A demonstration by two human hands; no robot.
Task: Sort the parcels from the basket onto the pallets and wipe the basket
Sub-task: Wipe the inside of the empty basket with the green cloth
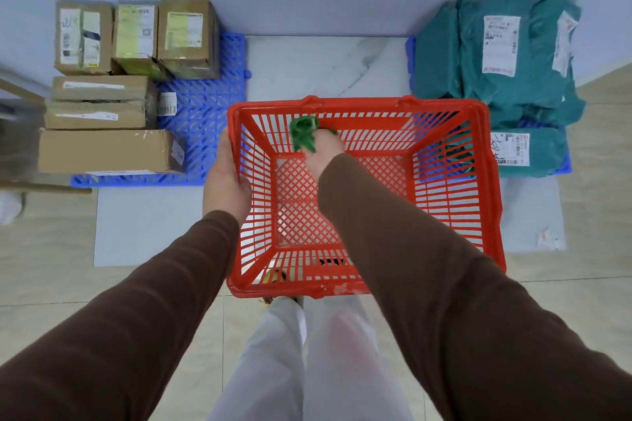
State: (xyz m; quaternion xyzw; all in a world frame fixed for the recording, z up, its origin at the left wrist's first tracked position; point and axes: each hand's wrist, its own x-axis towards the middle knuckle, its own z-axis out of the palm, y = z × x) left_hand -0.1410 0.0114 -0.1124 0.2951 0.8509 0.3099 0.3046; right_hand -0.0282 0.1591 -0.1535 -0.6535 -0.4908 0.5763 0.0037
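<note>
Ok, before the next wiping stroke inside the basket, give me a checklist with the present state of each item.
1. Basket emptied of parcels: ok, only the cloth and a hand are inside.
2. Left hand steadying the basket's left rim: ok.
3. Right hand gripping the green cloth: ok.
4. Cloth in contact with the far wall: cannot tell.
5. Cardboard boxes on the left pallet, teal bags on the right: ok.
6. Which walls are already wiped: cannot tell.
</note>
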